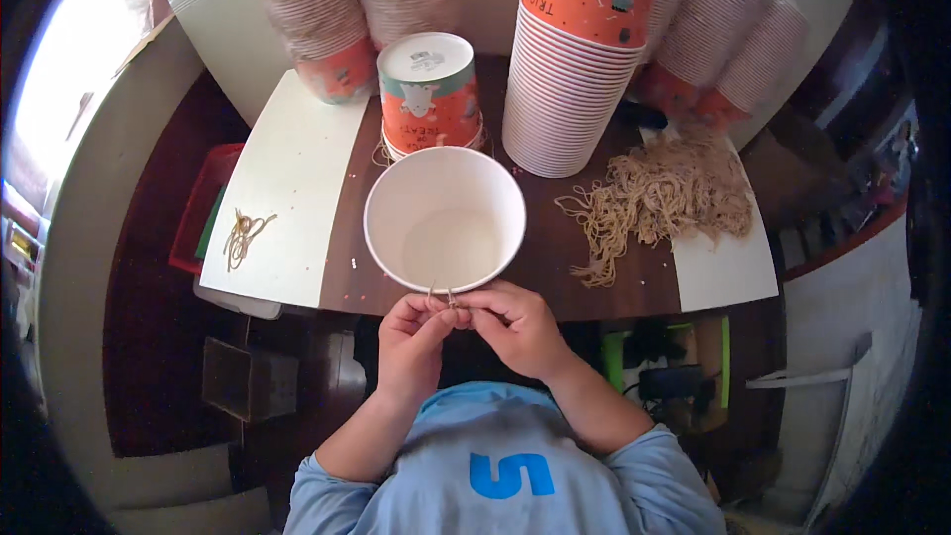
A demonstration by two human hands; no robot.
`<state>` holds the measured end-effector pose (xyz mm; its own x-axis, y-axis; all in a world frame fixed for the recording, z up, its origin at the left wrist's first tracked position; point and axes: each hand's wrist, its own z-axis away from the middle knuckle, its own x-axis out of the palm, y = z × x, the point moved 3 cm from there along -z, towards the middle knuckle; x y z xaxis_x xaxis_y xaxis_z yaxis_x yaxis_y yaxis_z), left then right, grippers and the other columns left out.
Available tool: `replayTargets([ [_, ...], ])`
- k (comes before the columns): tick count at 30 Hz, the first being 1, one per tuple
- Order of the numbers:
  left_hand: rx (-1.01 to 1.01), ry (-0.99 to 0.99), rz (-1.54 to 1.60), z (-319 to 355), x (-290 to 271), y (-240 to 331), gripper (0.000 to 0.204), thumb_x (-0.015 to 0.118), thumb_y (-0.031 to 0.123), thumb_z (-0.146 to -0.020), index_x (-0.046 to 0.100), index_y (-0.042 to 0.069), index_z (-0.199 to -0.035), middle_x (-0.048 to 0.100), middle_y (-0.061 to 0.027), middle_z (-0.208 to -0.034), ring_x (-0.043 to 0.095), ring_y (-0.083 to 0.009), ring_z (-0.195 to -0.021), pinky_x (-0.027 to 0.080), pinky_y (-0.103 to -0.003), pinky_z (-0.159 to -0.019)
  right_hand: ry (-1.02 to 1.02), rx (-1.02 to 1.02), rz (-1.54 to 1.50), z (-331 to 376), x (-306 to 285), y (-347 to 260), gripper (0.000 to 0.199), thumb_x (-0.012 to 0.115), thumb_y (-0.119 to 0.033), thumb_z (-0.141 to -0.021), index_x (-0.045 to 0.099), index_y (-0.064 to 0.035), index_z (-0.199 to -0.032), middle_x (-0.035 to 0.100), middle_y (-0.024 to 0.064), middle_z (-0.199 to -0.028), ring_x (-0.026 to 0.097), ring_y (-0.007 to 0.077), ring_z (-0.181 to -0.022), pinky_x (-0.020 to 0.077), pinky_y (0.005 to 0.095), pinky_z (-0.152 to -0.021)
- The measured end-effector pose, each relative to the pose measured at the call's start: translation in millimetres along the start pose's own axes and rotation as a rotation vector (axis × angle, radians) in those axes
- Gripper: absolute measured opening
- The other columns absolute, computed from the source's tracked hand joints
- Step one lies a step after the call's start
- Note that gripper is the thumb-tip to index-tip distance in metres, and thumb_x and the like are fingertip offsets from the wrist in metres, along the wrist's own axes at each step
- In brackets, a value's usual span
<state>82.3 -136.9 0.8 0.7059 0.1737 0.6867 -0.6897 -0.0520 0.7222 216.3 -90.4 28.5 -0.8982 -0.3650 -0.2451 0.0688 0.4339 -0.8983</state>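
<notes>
A white paper cup [445,221] stands open-side up on the dark table, right in front of me. At its near rim my left hand [412,337] and my right hand [514,325] meet, fingers pinched together on a thin tan string [442,294] that hangs at the cup's edge. Behind it an orange printed cup [429,94] stands upside down. To the right lies a heap of tan strings [662,200].
A tall stack of orange cups [576,69] rises at the back right, with wrapped sleeves of cups [317,10] leaning behind. A white board [287,193] on the left carries a few loose strings [242,235]. A red bin [201,206] sits beyond the board's left edge.
</notes>
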Motion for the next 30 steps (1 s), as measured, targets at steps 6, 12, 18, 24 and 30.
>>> replayTargets([
  [6,0.062,-0.014,-0.022,5.4,-7.7,2.0,0.011,0.061,-0.005,-0.080,0.054,-0.002,-0.089,0.064,-0.0130,-0.086,0.064,-0.0179,-0.081,0.051,-0.029,-0.078,-0.123,0.365,-0.554,1.0,9.9,13.2,0.019,0.056,-0.003,-0.085,0.065,0.0037,-0.101,0.065,0.0087,-0.097,0.061,0.0128,-0.086,0.0486,0.0260,-0.080],
  [12,0.209,0.090,-0.165,11.8,-2.4,9.2,0.011,0.061,-0.008,-0.080,0.055,-0.001,-0.087,0.065,-0.0125,-0.088,0.063,-0.0162,-0.079,0.051,-0.027,-0.074,-0.011,0.625,-0.881,4.4,25.3,25.6,0.016,0.058,-0.011,-0.086,0.067,-0.0020,-0.096,0.066,0.0050,-0.088,0.060,0.0120,-0.081,0.0465,0.0256,-0.076],
  [18,0.486,0.134,-0.620,15.6,-5.7,17.8,0.011,0.061,-0.008,-0.081,0.056,-0.001,-0.087,0.062,-0.0071,-0.088,0.058,-0.0105,-0.073,0.048,-0.023,-0.068,0.018,0.763,-1.098,3.5,29.1,25.0,0.016,0.060,-0.017,-0.085,0.067,-0.0047,-0.092,0.065,0.0019,-0.083,0.052,0.0099,-0.072,0.0405,0.0253,-0.065],
  [24,0.783,0.034,-0.918,13.2,-0.8,19.3,0.020,0.065,-0.010,-0.074,0.060,-0.001,-0.091,0.060,-0.0091,-0.088,0.058,-0.0125,-0.076,0.047,-0.022,-0.064,-0.007,0.768,-1.054,7.5,32.8,23.5,0.015,0.061,-0.018,-0.086,0.067,-0.0053,-0.092,0.064,0.0001,-0.083,0.051,0.0081,-0.071,0.0403,0.0233,-0.065],
  [30,0.771,0.023,-0.900,14.7,6.4,23.1,0.021,0.067,-0.007,-0.072,0.062,0.000,-0.091,0.060,-0.0103,-0.088,0.060,-0.0156,-0.072,0.048,-0.024,-0.065,0.034,0.745,-0.962,10.7,34.4,22.2,0.015,0.063,-0.021,-0.085,0.068,-0.0087,-0.092,0.064,-0.0031,-0.084,0.052,0.0045,-0.074,0.0401,0.0224,-0.070],
])
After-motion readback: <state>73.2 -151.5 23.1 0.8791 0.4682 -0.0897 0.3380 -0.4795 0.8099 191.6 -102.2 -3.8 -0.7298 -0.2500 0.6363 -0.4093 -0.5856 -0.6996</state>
